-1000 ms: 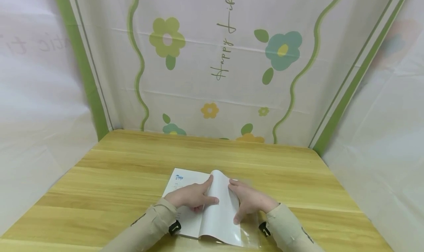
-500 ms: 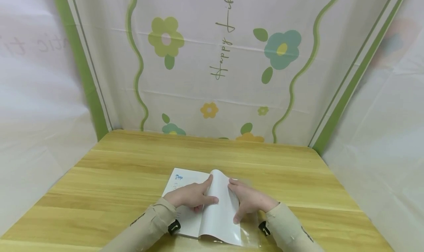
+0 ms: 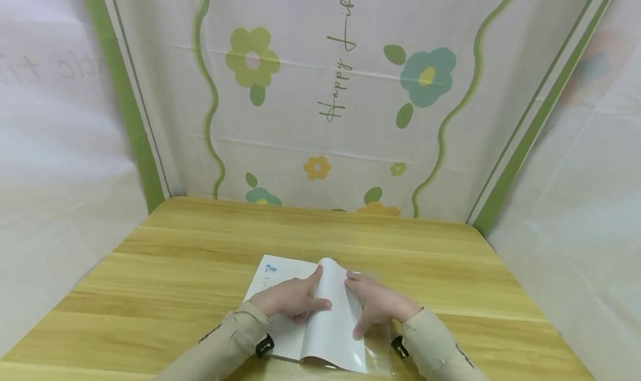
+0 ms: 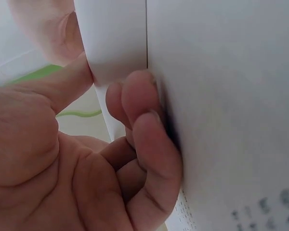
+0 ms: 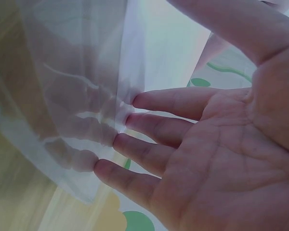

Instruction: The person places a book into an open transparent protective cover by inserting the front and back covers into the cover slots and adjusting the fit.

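Note:
A white book point(image 3: 285, 336) lies open on the table, small print on its left page. Its glossy white cover point(image 3: 333, 336) bulges up from the crease and runs right into a clear plastic sleeve point(image 3: 378, 353). My left hand point(image 3: 292, 297) holds the cover at the crease, thumb over the bulge. Curled fingers point(image 4: 154, 159) press beside the crease in the left wrist view. My right hand point(image 3: 378, 303) lies along the cover's right edge, thumb on the cover. In the right wrist view its fairly straight fingers point(image 5: 149, 149) touch the clear plastic.
The wood-grain table point(image 3: 175, 270) extends beyond the book on both sides and behind. A white curtain point(image 3: 300, 119) with printed flowers hangs at the table's far edge, and pale fabric point(image 3: 576, 231) hangs at the sides.

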### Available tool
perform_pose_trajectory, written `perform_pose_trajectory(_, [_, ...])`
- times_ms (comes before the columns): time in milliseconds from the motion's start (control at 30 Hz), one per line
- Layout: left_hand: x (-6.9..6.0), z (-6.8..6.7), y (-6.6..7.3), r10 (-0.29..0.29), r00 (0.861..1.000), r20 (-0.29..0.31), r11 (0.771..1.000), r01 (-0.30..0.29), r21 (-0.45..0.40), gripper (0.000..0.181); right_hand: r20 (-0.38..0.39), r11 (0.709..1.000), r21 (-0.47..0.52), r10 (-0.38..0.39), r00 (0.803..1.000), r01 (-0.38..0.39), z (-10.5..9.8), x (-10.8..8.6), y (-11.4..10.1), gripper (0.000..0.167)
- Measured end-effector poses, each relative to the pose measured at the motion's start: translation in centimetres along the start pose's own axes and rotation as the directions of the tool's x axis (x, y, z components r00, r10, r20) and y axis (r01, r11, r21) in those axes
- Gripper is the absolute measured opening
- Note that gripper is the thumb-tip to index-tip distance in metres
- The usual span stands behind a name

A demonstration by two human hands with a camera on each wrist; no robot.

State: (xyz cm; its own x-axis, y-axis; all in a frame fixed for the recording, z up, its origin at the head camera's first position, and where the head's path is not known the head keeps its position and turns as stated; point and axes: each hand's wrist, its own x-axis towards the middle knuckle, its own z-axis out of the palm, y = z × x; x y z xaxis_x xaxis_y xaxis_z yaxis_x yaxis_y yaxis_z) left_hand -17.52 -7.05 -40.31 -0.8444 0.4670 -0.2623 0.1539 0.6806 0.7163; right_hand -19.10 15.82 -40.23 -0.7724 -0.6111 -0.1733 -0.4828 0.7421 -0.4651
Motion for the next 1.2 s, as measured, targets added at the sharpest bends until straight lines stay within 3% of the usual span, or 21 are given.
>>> perform_pose_trajectory(900, [0.06,-0.12,-0.20,0.012,1.000,0.010,0.999,-0.012,0.037,0.089,0.007,0.999,0.017,0.027,1.000,-0.027,-0.03,-0.06,-0.11,0.112])
perform_pose_trajectory(1200, [-0.09,-0.13,-0.11,0.020,1.000,0.004,0.999,-0.020,0.031,0.089,-0.002,1.000,-0.021,0.012,1.000,-0.012,0.10,-0.09,-0.47,0.110])
